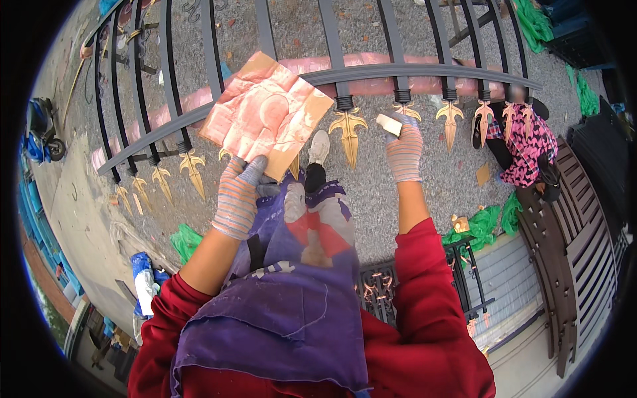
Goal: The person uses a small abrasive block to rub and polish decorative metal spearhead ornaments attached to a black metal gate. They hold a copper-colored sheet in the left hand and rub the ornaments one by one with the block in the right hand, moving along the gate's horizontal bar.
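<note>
My left hand (237, 198), in a striped knit glove, grips the lower edge of a creased cardboard sheet (269, 109) smeared with shiny pink-copper paint. The sheet hides part of the fence behind it. A small pale block, perhaps a sponge (389, 125), is pinched in my gloved right hand (404, 156). Ahead lies a dark metal fence panel (424, 71) whose bars end in spearhead finials. A gold finial (348, 136) hangs between my hands, and another gold finial (450, 123) is just right of my right hand. Finials farther right look pinkish copper.
A pink-wrapped beam (371, 86) runs under the panel. At the right a person in a pink-and-black checked top (527, 149) crouches by the finials. Brown slatted panels (577, 219) and green netting (481, 225) lie nearby. A scooter (45, 132) stands far left.
</note>
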### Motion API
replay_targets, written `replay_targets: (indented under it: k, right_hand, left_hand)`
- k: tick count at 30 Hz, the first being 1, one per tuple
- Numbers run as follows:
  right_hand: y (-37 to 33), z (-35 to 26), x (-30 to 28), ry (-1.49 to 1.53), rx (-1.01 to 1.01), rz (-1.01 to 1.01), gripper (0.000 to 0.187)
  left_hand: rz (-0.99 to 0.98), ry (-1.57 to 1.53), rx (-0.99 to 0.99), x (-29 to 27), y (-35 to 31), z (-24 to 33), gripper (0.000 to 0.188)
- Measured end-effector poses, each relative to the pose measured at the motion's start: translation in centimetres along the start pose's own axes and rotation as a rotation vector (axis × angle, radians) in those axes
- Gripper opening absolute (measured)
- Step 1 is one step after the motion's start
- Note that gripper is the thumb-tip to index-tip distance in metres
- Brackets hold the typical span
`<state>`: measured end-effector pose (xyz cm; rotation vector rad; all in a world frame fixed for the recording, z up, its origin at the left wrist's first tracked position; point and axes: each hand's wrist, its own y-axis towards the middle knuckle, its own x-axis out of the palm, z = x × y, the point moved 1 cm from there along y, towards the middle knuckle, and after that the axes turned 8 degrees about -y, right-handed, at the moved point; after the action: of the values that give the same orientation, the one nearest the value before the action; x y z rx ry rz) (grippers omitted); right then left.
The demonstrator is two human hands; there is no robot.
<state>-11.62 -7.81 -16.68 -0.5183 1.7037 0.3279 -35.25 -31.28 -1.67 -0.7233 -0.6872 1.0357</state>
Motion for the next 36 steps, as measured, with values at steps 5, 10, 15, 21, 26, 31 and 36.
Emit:
replay_targets:
  k: [5, 10, 15, 21, 26, 31, 36]
  right_hand:
    - [2.3, 0.4, -4.8, 0.473, 0.271, 0.165, 0.024]
    - [1.9, -0.2, -4.0, 0.059, 0.028, 0.085, 0.029]
    - [1.8, -1.3, -4.6, 0.285, 0.014, 0.081, 0.027]
    - [1.5, 0.2, -2.8, -0.026, -0.041, -0.065, 0.028]
    - [1.3, -0.7, -4.1, 0.212, 0.009, 0.071, 0.032]
    - [1.7, -0.2, -2.8, 0.140, -0.080, 0.080, 0.032]
    - [2.9, -0.9, -3.5, 0.172, -0.060, 0.119, 0.032]
  left_hand:
    - [0.010, 0.002, 0.006, -0.4, -0.2, -0.2, 0.028]
    - [0.007, -0.015, -0.005, 0.1, 0.0, -0.1, 0.028]
    - [0.010, -0.010, -0.003, 0.2, -0.2, -0.2, 0.027]
    - [0.020, -0.003, -0.006, 0.1, 0.1, 0.0, 0.026]
    - [0.036, -0.007, 0.009, 0.1, 0.0, 0.0, 0.024]
    - [0.011, -0.025, 0.028, 0.3, 0.1, 0.1, 0.024]
    - [0.027, -0.009, 0.017, 0.3, -0.2, 0.5, 0.026]
